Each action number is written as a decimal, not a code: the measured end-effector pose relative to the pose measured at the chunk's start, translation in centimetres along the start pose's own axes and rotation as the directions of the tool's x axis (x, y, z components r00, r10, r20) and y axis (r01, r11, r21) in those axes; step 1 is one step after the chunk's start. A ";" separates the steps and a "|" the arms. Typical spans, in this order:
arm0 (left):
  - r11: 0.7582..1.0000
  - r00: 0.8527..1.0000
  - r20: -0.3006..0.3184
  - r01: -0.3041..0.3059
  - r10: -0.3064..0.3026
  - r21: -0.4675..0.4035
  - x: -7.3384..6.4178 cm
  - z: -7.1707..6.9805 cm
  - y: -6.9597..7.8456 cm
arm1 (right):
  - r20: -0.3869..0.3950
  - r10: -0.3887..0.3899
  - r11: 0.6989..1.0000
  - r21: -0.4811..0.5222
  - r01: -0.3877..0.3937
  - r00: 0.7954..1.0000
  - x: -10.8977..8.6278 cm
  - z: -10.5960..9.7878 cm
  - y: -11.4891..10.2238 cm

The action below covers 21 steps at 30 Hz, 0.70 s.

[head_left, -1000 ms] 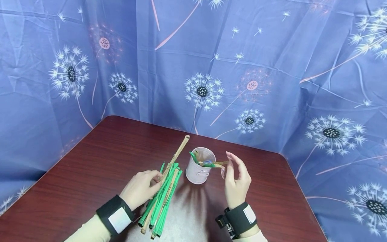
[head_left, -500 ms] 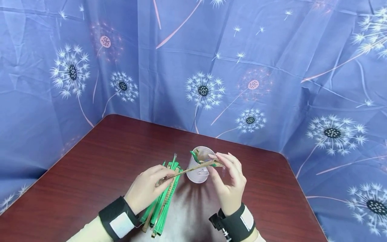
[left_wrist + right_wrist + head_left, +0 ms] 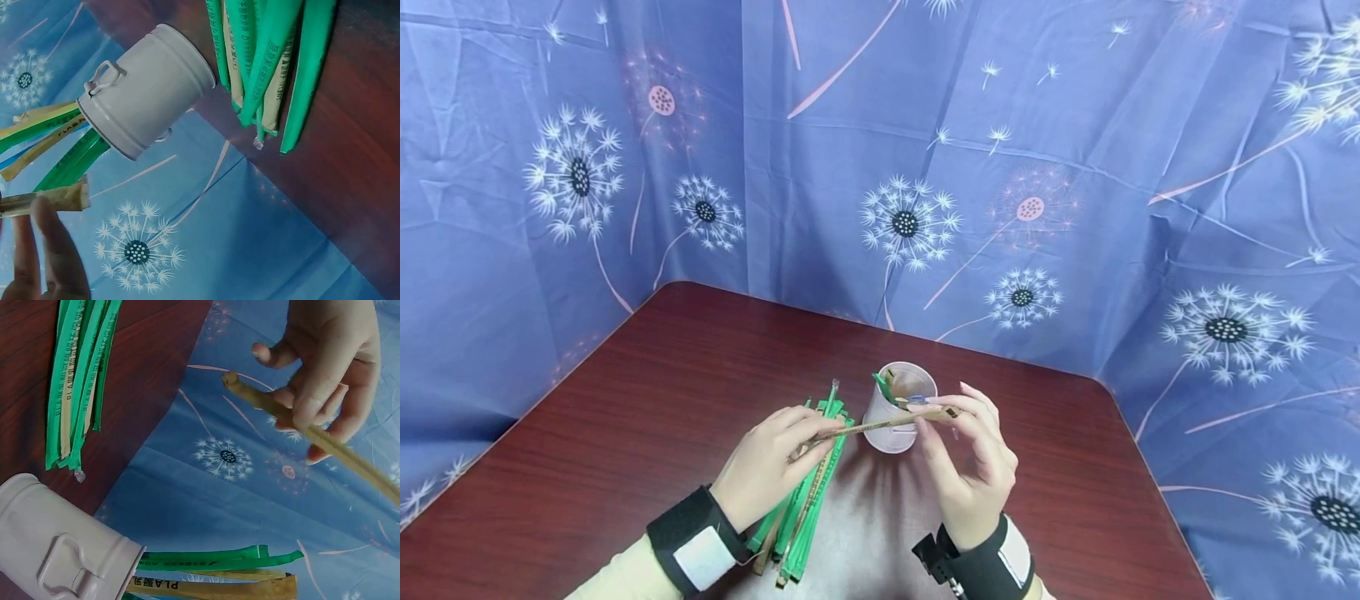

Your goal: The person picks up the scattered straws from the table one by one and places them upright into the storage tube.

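A brown paper-wrapped straw (image 3: 880,424) lies almost level in the air between both hands, passing in front of the cup. My left hand (image 3: 763,454) pinches its left end, over the bundle; this end also shows in the left wrist view, where fingertips (image 3: 47,209) hold the brown wrapper. The right wrist view also catches my left hand (image 3: 331,381) on the straw. My right hand (image 3: 973,467) pinches the other end between thumb and fingers, beside the cup. A pale metal cup (image 3: 887,435) with small handles holds several green and brown wrapped straws (image 3: 212,586).
A bundle of green and brown wrapped straws (image 3: 808,517) lies on the dark red-brown table (image 3: 715,350), left of the cup and partly under my left hand. Blue curtains (image 3: 820,167) with dandelion prints stand behind the table and along its sides.
My left hand has swung the brown straw from pointing away over the bundle to lying across toward the right. My right hand has moved left and taken its far end.
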<state>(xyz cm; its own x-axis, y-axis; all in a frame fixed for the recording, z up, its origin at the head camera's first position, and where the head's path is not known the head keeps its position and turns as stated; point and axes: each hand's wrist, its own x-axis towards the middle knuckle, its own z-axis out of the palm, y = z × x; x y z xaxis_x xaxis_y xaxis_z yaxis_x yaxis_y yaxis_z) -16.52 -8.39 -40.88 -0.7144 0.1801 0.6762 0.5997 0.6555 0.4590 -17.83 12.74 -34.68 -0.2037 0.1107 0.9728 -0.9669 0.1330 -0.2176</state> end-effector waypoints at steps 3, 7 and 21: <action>0.995 0.994 0.053 0.093 -0.095 0.039 -0.1 0.1 -0.1 | -0.060 0.007 1.000 0.027 -0.005 0.998 0.2 -0.1 -0.1; 0.960 0.938 0.216 0.250 -0.272 0.127 -0.8 0.3 -0.7 | -0.167 0.022 0.997 0.077 -0.009 0.986 0.5 -0.3 0.1; 0.899 0.742 0.508 0.368 -0.438 0.238 -3.2 1.7 -3.4 | -0.251 0.109 0.964 -0.209 -0.164 0.962 -0.1 -2.4 2.7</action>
<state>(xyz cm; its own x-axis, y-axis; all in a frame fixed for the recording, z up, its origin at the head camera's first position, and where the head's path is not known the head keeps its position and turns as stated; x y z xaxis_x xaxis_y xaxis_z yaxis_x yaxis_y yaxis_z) -16.85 -9.96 -45.62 -0.9756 0.2194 0.0077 0.1908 0.8301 0.5239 -20.08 15.49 -35.56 -0.2625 0.3686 0.8918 -0.8669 0.3158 -0.3857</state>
